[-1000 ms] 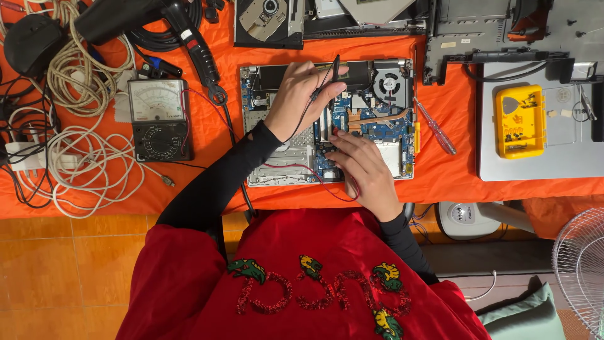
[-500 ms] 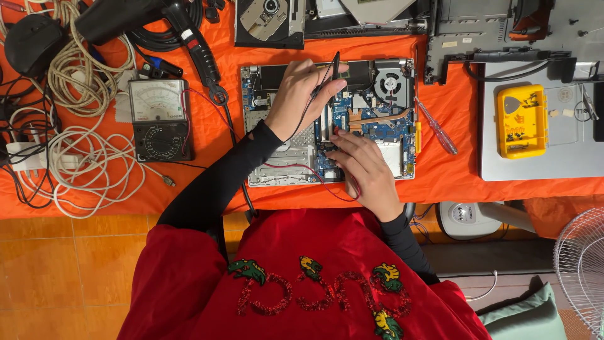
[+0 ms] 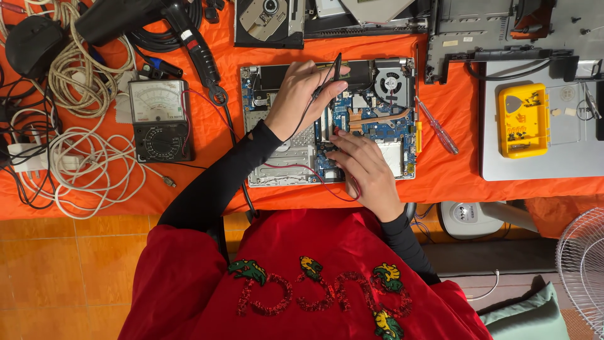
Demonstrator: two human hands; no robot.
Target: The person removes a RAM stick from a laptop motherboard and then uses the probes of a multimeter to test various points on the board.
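While left hand (image 3: 301,94) pinches the black probe (image 3: 333,74) upright over the opened laptop (image 3: 283,157), right hand (image 3: 368,169) grips the red probe, mostly hidden, tip on blue board (image 3: 384,129). Laptop lies under both hands on orange cloth (image 3: 207,157), fan (image 3: 391,82) exposed, analog multimeter (image 3: 160,119) at left.

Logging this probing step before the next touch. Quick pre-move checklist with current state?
1. Black probe held in left hand: ok, its tip is down on the open laptop's board.
2. Red probe in right hand: cannot tell, the hand hides it; only a red lead runs to it.
3. Right fingertips on the board: ok, near the blue area.
4. Meter in view: ok, it lies flat to the left; needle reading cannot tell.
5. Leads clear of the fan: ok.
6. Screwdriver off the board: ok, it lies on the orange cloth beside it.
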